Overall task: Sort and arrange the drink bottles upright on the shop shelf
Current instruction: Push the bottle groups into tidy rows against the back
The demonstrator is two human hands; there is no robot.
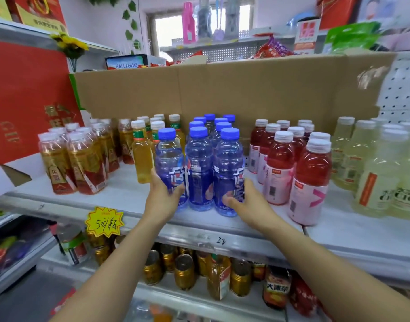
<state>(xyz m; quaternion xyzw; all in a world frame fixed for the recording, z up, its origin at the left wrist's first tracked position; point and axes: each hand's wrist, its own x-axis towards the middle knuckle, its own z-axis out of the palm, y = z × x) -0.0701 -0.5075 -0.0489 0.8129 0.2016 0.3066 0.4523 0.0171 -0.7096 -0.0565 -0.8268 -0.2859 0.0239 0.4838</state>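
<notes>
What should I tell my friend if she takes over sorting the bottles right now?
The left grip holds the front-left blue-capped bottle; the right grip holds the front-right blue-capped bottle.
All stand upright on the shelf: amber tea bottles at left, blue group in the middle, red drinks and pale yellow drinks at right.
Done: drinks grouped by colour.
Left: probably just squaring up the blue front row, then letting go.

One view only: head-worn wide-angle cam. Sits close in front of the shelf [120,196], a bit above its deck, facing it square-on and pitched down. Blue bottles [200,173] on the shelf land mid-frame.
</notes>
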